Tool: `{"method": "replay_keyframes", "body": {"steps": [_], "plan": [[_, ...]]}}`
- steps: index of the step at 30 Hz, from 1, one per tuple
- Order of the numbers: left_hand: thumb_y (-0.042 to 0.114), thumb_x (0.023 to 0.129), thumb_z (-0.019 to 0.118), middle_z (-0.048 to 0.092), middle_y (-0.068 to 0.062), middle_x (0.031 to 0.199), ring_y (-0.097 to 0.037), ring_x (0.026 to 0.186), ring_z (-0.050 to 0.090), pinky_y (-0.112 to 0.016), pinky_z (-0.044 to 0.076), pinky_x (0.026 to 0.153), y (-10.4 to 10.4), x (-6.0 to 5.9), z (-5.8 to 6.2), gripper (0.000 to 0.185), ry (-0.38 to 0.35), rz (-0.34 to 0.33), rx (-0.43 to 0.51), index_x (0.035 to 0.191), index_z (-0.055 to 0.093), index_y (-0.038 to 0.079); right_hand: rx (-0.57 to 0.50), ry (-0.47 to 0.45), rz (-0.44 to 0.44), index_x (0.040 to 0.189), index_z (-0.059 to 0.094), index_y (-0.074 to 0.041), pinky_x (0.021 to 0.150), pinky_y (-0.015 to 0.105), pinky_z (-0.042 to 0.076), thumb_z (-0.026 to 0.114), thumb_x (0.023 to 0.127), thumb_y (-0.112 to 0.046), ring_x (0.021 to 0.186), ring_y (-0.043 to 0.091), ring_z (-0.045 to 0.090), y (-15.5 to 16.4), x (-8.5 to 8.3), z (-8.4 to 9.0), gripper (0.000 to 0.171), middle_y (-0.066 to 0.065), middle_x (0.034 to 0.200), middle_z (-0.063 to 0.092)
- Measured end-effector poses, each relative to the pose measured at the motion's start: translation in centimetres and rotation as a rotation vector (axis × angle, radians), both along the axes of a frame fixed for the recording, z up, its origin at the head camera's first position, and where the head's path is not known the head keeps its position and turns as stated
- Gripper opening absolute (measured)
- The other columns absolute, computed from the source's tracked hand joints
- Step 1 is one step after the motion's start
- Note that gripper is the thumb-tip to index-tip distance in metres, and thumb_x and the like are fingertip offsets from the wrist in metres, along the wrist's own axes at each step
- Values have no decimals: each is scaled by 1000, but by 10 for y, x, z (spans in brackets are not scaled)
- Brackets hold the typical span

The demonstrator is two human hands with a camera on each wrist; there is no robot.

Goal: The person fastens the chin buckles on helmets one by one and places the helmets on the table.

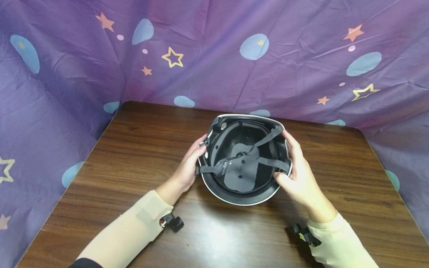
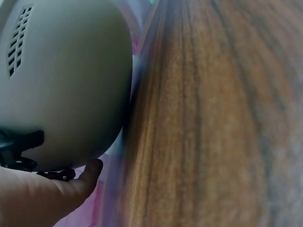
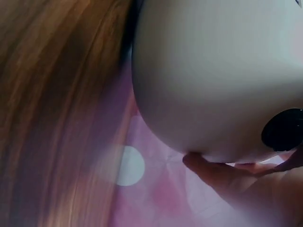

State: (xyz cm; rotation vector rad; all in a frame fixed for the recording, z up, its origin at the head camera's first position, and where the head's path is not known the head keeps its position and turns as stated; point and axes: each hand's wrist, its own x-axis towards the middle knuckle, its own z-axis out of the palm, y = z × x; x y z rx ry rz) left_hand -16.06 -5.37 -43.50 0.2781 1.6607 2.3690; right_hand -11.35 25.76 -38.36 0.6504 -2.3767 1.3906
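Observation:
A white helmet (image 1: pixel 246 163) with a black lining is held with its open side up, facing the head camera. Grey chin straps (image 1: pixel 268 137) cross the inside, and crinkled clear plastic (image 1: pixel 222 166) wraps one of them. On the left rim my left hand (image 1: pixel 184 171) grips the shell, thumb near the edge. Gripping the right side, my right hand (image 1: pixel 299 178) has its thumb over the rim. The left wrist view shows the smooth shell with a slotted vent (image 2: pixel 20 40); a round black disc (image 3: pixel 284 130) appears on it in the right wrist view. Whether the shell touches the table is unclear.
Beneath the helmet lies a brown wood-grain table (image 1: pixel 134 149). Behind and to its left hangs a purple curtain (image 1: pixel 214 56) with stars and blue spots. Each wrist carries a small black camera mount, the left one (image 1: pixel 172 222) and the right one (image 1: pixel 305 235).

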Motion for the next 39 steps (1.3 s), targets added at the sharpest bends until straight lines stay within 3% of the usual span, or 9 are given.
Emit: {"method": "replay_keyframes", "body": {"steps": [4, 5, 9, 13, 21, 28, 31, 39], "plan": [[26, 108, 38, 43, -23, 159, -16, 121, 57, -28, 47, 103, 0, -1, 0, 64, -3, -7, 37, 169, 28, 9, -1, -32, -31, 169, 30, -17, 116, 21, 33, 63, 68, 10, 151, 38, 36, 1, -1, -3, 109, 20, 167, 38], [26, 108, 37, 43, -24, 160, -15, 121, 57, -28, 46, 103, 0, -1, 0, 64, -2, -6, 45, 169, 27, 9, -2, -36, -32, 169, 31, -17, 115, 21, 35, 62, 68, 10, 149, 38, 39, 2, -2, -4, 109, 20, 167, 38], [27, 107, 36, 43, -23, 160, -14, 123, 56, -28, 45, 105, 1, -1, 1, 65, -17, 4, 69, 168, 28, 8, 12, -25, -17, 169, 32, -17, 107, 19, 39, 62, 68, 11, 134, 22, 53, 3, -4, -6, 109, 17, 164, 44], [30, 105, 34, 44, -22, 160, -14, 124, 55, -32, 44, 106, 1, 0, 3, 66, -56, 9, 94, 168, 28, 9, 39, -5, -18, 169, 33, -18, 106, 18, 38, 62, 68, 9, 125, 10, 56, 5, -5, -7, 109, 15, 159, 51], [31, 106, 36, 53, -19, 152, -14, 121, 58, -34, 47, 104, 2, 1, 3, 65, -61, 9, 99, 166, 31, 8, -34, -100, -19, 169, 33, -22, 103, 18, 40, 58, 70, 14, 124, 12, 56, 5, -4, -7, 109, 17, 155, 54], [29, 106, 39, 64, -7, 133, -15, 111, 62, -32, 50, 95, 3, 2, 4, 61, -73, 39, 96, 162, 37, 4, -44, -109, -6, 169, 34, -20, 108, 19, 37, 59, 69, 13, 138, 13, 49, 7, -7, -9, 108, 16, 163, 46], [30, 106, 38, 63, -3, 129, -12, 110, 61, -29, 49, 95, 4, 3, 5, 61, -82, 48, 98, 158, 38, 0, -53, -106, -3, 169, 34, -19, 106, 18, 38, 59, 70, 13, 133, 13, 52, 9, -7, -11, 107, 18, 160, 49], [30, 104, 41, 65, -1, 119, -14, 105, 61, -32, 49, 91, 3, 3, 4, 57, -78, 63, 67, 152, 43, -1, -97, -133, 7, 168, 38, -21, 109, 19, 36, 56, 72, 12, 132, 13, 50, 9, -11, -14, 103, 8, 166, 44]]}}
